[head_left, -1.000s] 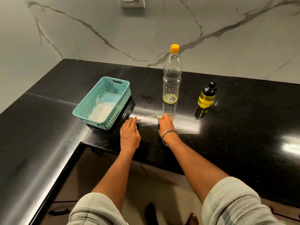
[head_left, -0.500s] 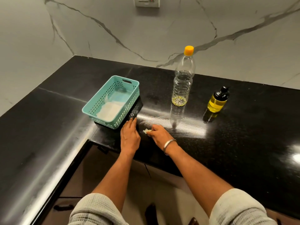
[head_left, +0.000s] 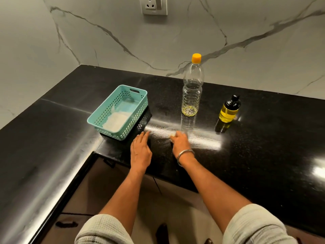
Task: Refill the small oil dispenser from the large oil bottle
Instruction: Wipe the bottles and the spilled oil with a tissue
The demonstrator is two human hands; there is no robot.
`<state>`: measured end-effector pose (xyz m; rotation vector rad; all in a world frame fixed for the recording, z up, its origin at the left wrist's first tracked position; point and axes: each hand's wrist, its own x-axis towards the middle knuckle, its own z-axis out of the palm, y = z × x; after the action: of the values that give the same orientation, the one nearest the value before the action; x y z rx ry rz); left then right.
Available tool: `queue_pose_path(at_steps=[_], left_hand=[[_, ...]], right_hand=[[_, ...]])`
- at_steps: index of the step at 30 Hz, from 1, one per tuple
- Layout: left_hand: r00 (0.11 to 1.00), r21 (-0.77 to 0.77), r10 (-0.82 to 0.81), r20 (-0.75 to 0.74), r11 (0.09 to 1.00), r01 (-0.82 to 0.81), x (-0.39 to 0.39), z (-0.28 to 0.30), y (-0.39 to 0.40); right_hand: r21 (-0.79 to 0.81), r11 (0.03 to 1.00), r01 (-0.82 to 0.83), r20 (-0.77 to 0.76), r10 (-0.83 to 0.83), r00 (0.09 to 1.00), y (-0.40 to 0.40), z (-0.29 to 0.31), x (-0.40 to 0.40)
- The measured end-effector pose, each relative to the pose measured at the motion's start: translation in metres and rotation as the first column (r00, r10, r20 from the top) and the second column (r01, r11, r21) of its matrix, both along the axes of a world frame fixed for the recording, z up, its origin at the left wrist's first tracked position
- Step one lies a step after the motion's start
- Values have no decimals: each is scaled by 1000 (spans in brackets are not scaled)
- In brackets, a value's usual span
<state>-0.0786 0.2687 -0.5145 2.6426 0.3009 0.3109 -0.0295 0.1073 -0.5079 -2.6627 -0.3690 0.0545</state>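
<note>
The small dispenser (head_left: 229,110) is standing upright on the black counter (head_left: 263,138), just right of the large bottle (head_left: 192,88), its black cap on. The bottle is standing capped, nearly empty. In front of the bottle, the right hand (head_left: 180,142) is pinching a small pale wad (head_left: 172,136) against the counter. Left of the bottle, the left hand (head_left: 140,150) is lying flat, fingers straight, beside the teal basket (head_left: 117,111)

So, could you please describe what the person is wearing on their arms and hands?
Both forearms are bare, with pale, waffle-textured sleeves pushed up near the elbows. The right hand has a plain silver-coloured metal bangle round the wrist. The left hand shows no jewellery, and neither hand is gloved.
</note>
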Motion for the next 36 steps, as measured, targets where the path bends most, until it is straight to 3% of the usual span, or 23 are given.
queue_pose_path(at_steps=[4, 9, 16, 24, 36], left_hand=[[1000, 39, 29, 4, 999, -29, -4, 3, 1], [1000, 43, 16, 10, 999, -17, -8, 7, -23], [998, 31, -62, 22, 998, 61, -17, 10, -93], [975, 30, -220, 31, 975, 220, -28, 15, -161], [843, 86, -532, 74, 846, 526, -48, 25, -245]], right_hand=[[43, 986, -161, -15, 162, 987, 23, -6, -22], [32, 985, -172, 10, 172, 985, -9, -8, -28], [-18, 998, -59, -15, 58, 998, -88, -2, -37], [107, 982, 157, 11, -159, 987, -163, 11, -68], [177, 873, 455, 39, -468, 883, -242, 44, -135]])
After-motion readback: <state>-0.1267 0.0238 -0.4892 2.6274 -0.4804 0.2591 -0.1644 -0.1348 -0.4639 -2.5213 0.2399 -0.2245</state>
